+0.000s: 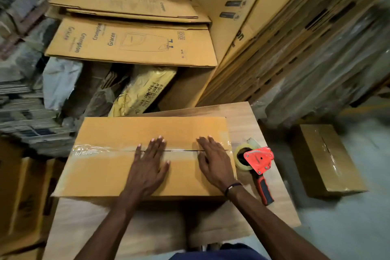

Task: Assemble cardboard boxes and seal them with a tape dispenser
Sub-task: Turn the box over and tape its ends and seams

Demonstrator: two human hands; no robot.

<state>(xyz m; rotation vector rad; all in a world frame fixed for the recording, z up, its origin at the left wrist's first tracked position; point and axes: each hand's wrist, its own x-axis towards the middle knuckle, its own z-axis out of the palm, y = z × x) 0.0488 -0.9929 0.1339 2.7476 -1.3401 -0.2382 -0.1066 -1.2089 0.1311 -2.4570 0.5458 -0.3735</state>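
A closed brown cardboard box point(109, 133) lies on the wooden table point(242, 116). Clear tape point(92, 149) runs along its centre seam. My left hand point(148, 164) lies flat on the seam at the box's middle, fingers straight. My right hand point(213, 160) presses flat on the seam near the box's right end. A red tape dispenser point(258, 163) with a black-and-red handle and a roll of clear tape lies on the table just right of the box, untouched.
Flattened cartons point(130, 42) are stacked behind the table, and more lean upright at the back right point(274, 38). A taped box point(329, 160) sits on the floor to the right. Cardboard point(23, 196) and bundled stacks point(23, 112) fill the left.
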